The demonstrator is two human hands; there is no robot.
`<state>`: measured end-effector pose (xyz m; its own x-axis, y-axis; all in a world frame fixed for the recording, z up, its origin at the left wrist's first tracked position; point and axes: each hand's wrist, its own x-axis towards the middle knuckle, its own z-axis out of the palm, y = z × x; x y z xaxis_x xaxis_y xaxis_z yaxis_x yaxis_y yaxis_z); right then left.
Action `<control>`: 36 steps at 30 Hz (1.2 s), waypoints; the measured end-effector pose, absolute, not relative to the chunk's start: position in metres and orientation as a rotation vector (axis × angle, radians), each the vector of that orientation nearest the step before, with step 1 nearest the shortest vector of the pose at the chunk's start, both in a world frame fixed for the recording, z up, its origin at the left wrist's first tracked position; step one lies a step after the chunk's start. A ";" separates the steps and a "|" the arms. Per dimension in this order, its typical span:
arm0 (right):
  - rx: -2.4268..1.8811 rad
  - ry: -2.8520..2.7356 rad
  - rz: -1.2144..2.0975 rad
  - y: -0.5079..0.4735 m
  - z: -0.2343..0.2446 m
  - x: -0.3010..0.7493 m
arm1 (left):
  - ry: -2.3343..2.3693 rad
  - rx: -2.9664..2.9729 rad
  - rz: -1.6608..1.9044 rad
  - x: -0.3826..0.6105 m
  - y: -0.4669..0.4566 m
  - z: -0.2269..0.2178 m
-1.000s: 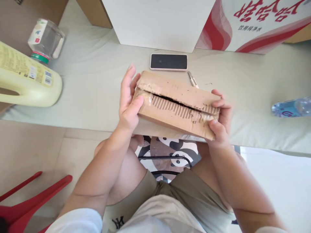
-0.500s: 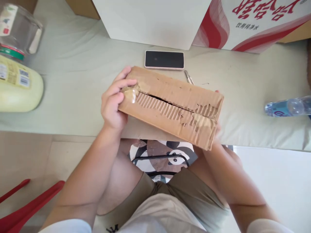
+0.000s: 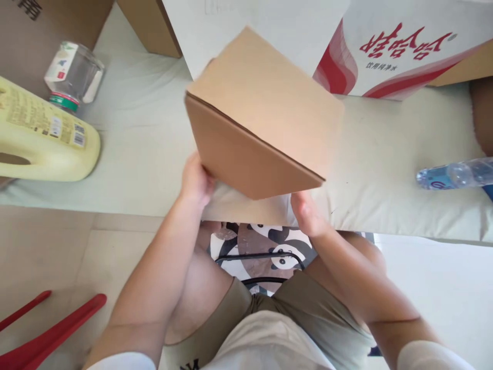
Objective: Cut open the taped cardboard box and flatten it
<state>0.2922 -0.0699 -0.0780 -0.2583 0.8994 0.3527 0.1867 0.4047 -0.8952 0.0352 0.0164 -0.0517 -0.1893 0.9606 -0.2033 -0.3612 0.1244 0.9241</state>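
Observation:
A brown cardboard box (image 3: 265, 103) is held up in the air, tilted, with two plain faces and a dark seam along the edge between them. My left hand (image 3: 195, 180) grips its lower left side, the fingers mostly hidden behind the cardboard. Under the lower right edge, my right hand (image 3: 307, 211) supports the box, its fingers partly out of sight behind it. The box blocks the view of the covered surface (image 3: 142, 154) behind it.
At the left lie a yellow jug (image 3: 50, 139) and a clear plastic jar (image 3: 75, 74). White cartons, one with a red pattern (image 3: 381, 56), stand at the back. A clear water bottle (image 3: 454, 174) lies at the right. Red bars (image 3: 57, 329) show at lower left.
The box has been raised and turned, so its torn, ridged side has gone from view and smooth faces show. It now hides the phone and the small metallic tool. Both hands have shifted their hold.

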 end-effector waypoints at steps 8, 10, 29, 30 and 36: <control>-0.922 -1.949 0.531 -0.049 0.004 0.286 | 0.954 0.873 1.008 0.055 -0.004 -0.043; -0.960 -1.932 0.514 -0.042 0.018 0.285 | 1.004 0.891 0.959 0.051 -0.008 -0.040; -1.139 -1.531 0.596 -0.046 -0.015 0.299 | 1.233 1.164 0.257 0.038 -0.026 -0.032; -1.115 -1.518 0.682 -0.045 -0.018 0.299 | 1.289 1.195 0.336 0.037 -0.024 -0.032; -0.927 -1.562 1.113 -0.047 -0.025 0.295 | 1.260 1.343 1.800 0.028 -0.003 -0.047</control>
